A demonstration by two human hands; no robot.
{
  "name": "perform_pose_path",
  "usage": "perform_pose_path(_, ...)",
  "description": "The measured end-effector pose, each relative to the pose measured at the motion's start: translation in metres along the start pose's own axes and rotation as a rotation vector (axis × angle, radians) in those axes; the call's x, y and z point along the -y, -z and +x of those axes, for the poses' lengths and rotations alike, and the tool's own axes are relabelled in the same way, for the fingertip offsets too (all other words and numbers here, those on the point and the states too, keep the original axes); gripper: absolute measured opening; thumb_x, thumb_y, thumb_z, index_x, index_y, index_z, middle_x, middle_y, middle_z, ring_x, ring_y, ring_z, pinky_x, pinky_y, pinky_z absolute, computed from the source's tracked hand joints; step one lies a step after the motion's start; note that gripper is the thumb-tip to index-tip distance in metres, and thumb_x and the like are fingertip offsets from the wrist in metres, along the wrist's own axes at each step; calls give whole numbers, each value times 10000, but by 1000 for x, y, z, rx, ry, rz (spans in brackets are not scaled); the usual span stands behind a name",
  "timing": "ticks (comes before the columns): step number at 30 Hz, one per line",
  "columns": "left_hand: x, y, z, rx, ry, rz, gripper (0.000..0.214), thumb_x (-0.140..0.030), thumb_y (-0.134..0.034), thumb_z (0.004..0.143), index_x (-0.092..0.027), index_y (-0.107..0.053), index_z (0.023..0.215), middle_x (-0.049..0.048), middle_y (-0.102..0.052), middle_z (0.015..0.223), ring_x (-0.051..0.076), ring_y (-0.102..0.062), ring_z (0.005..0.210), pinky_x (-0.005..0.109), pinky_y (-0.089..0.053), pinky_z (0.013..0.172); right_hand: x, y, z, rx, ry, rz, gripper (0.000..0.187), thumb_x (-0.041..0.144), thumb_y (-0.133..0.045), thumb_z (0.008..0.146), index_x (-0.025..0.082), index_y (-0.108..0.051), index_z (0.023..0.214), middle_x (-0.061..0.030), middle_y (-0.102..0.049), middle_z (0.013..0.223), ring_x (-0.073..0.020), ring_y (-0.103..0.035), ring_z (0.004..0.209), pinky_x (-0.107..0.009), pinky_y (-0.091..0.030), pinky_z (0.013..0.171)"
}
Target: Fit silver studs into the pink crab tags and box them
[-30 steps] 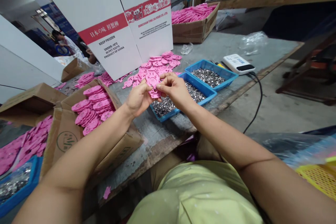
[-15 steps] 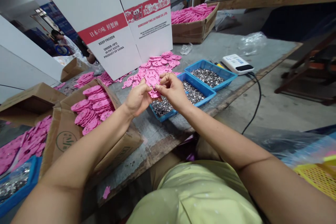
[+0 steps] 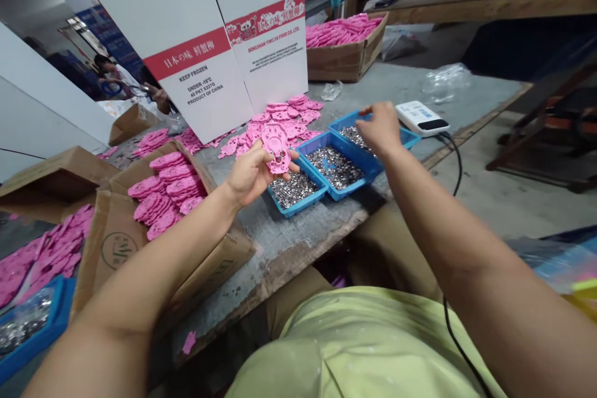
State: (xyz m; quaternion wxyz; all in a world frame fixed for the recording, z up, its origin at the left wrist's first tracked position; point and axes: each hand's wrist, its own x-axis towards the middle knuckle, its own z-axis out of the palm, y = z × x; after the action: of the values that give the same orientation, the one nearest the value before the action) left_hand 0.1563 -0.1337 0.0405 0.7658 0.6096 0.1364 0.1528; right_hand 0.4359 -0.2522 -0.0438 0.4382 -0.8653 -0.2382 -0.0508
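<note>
My left hand (image 3: 252,175) is closed around a flat pink cartoon-shaped piece (image 3: 275,148), its patterned face turned up toward me. Small shiny bits sit on the lower part of that piece. Over the farthest blue tray (image 3: 413,138) is my right hand (image 3: 380,127), fingers bent and a little apart, with nothing visible in them. Small silvery metal parts fill this tray, the middle blue tray (image 3: 342,194) and the nearest blue tray (image 3: 298,210). Behind my left hand, many similar pink pieces (image 3: 289,113) lie in a loose heap.
A cardboard box (image 3: 112,224) with stacked pink pieces stands at left. Tall white cartons (image 3: 186,18) rise behind the heap. Another pink-filled carton (image 3: 345,62) stands farther back. A white scale-like device (image 3: 420,117) with a black cable sits right of the trays. A person (image 3: 119,78) is at far left.
My right hand has left the pink piece and moved right, over the farthest tray. The left hand keeps holding the piece in about the same place. The nearer trays are now less covered.
</note>
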Motion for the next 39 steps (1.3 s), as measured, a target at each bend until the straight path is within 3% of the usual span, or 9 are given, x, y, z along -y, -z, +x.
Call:
perform_pose_path(2, 0, 0, 0, 2, -1, -2, 365, -149, -580, 748, -135, -525, 1109, 120, -748, 948, 239, -751, 797, 328, -552, 642, -22, 3, 14, 154, -68, -311, 220, 127, -671, 800, 119, -758, 1002, -256, -678, 1241, -394, -633, 1221, -511, -486, 1046)
perform_pose_path(5, -1, 0, 1, 17, 0, 2, 414, -153, -575, 740, -129, -538, 1152, 121, -749, 942, 249, -753, 810, 333, -554, 643, -39, 3, 16, 311, -99, -481, 169, 104, -696, 783, 101, -777, 931, -287, -720, 1163, -417, -668, 1173, -513, -525, 964)
perform_pose_path(14, -5, -4, -1, -6, 22, -24, 305, -140, -589, 760, -133, -541, 1061, 132, -748, 948, 210, -745, 746, 296, -569, 608, -48, 1, 8, 136, -73, -313, 170, 146, -678, 820, 203, -808, 915, -173, -789, 1054, -349, -719, 1048, -452, -541, 901)
perform_pose_path(17, -5, -5, -1, -11, 21, -21, 297, -145, -589, 755, -134, -543, 1048, 139, -752, 958, 215, -749, 752, 298, -573, 611, -52, 2, 10, 89, -74, -215, 190, 148, -689, 800, 184, -809, 943, -174, -798, 1036, -344, -725, 1025, -444, -538, 904)
perform_pose_path(23, -4, -3, 0, -17, 8, 15, 283, -154, -609, 740, -129, -555, 1017, 137, -746, 961, 215, -744, 752, 302, -572, 608, -53, 7, 12, 114, -60, -78, 266, 116, -658, 814, 135, -805, 1035, -170, -807, 1101, -299, -725, 1041, -391, -518, 925)
perform_pose_path(27, -3, -1, 0, -17, 8, 9, 286, -148, -597, 739, -141, -545, 1021, 133, -745, 947, 217, -744, 752, 308, -572, 615, -40, 9, 8, 69, -39, 49, 250, 87, -619, 813, 151, -780, 993, -138, -813, 1023, -270, -733, 973, -377, -525, 912)
perform_pose_path(31, -4, -1, 0, -26, 22, 6, 306, -137, -598, 735, -138, -542, 1036, 125, -748, 949, 215, -745, 755, 307, -572, 620, -7, 7, -10, 71, 70, 279, 221, 83, -591, 818, 177, -746, 945, -85, -795, 891, -223, -728, 855, -366, -539, 869)
perform_pose_path(35, -4, -1, 0, -37, 38, 5, 338, -120, -602, 719, -141, -541, 1051, 116, -749, 934, 216, -745, 752, 304, -568, 612, 28, 2, -33, 180, 186, 493, 165, 142, -619, 825, 191, -748, 915, -33, -758, 789, -184, -691, 751, -363, -546, 816)
perform_pose_path(39, -4, 0, 0, -36, 36, 5, 324, -120, -605, 704, -148, -549, 1022, 106, -748, 908, 213, -740, 737, 302, -561, 610, 47, 0, -49, 314, 208, 602, 69, 186, -665, 814, 200, -725, 842, -12, -724, 730, -142, -617, 612, -333, -525, 679)
